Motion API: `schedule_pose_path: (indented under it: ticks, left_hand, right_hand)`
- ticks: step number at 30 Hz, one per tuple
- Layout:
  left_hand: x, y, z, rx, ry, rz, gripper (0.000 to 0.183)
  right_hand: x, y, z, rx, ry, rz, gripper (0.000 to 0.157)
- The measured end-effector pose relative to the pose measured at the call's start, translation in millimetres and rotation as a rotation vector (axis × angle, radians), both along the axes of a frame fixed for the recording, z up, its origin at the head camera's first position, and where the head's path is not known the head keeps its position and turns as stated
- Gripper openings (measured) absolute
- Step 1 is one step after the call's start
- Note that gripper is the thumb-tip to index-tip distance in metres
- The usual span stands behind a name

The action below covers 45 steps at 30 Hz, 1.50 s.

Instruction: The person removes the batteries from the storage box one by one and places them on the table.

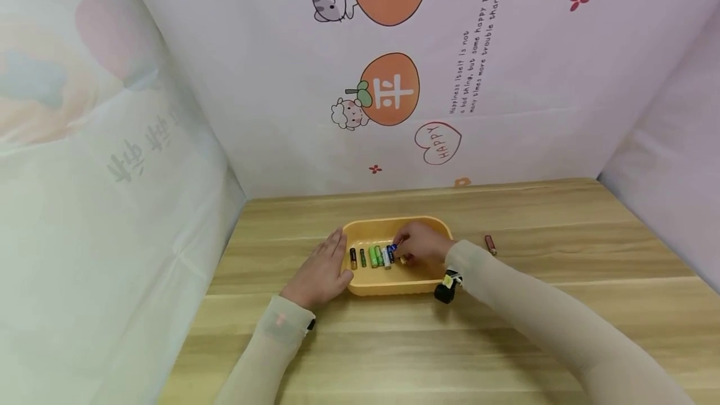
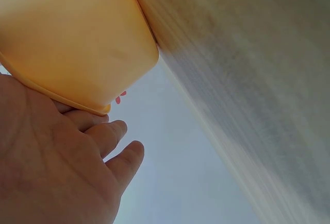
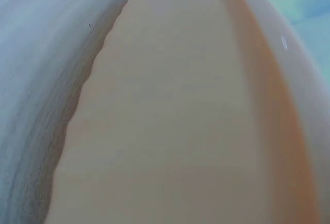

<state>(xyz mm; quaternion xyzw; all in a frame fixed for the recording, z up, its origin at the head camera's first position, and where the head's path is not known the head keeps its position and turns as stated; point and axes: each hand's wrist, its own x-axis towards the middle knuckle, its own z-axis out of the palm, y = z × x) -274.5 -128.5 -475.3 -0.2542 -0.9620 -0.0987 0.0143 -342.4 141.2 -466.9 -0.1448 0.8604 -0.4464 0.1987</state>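
A yellow plastic tray (image 1: 377,288) stands on the table, with a row of batteries inside: a black one (image 1: 353,259), a dark green one (image 1: 362,258), bright green ones (image 1: 373,257), a white one (image 1: 386,259) and blue ones. My left hand (image 1: 320,272) lies along the tray's left end, fingers extended. In the left wrist view the same hand (image 2: 56,152) touches the rim from outside. Reaching over the tray's right side, my right hand (image 1: 424,244) has curled fingers and pinches a blue battery (image 1: 394,247) at the row's right end. Its fingertips are partly hidden.
A red-brown battery (image 1: 490,244) lies on the wooden table (image 1: 394,342) to the right of the tray. Printed white sheets (image 1: 281,80) hang behind and at both sides. Only the tray's outer wall (image 3: 170,100) fills most of the right wrist view.
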Motion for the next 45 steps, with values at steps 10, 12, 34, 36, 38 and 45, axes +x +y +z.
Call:
schedule_pose_path:
  ticks: [10, 12, 34, 36, 38, 45]
  left_hand:
    - [-3.2, -1, 5.1, -0.019, -0.023, 0.004, 0.073]
    - [-3.3, -1, 5.0, -0.021, -0.026, 0.004, 0.073]
    - [-3.3, -1, 5.6, -0.021, -0.041, 0.012, 0.074]
    - [-2.8, -1, 6.0, -0.022, -0.046, 0.014, 0.074]
    - [-2.7, -1, 6.2, -0.024, -0.048, 0.016, 0.074]
    - [-3.6, -1, 4.6, -0.033, -0.033, 0.016, 0.074]
  right_hand:
    - [-1.6, 9, 1.4, -0.017, -0.012, -0.059, 0.017]
    - [-1.1, 10, 2.3, -0.011, -0.016, -0.071, 0.017]
    - [5.9, 16, 10.5, -0.117, -0.065, -0.083, 0.020]
    - [6.9, 18, 12.6, -0.126, -0.073, -0.086, 0.021]
    - [7.1, 19, 14.7, -0.127, -0.075, -0.083, 0.022]
    - [6.9, 25, 21.6, -0.109, -0.063, -0.076, 0.024]
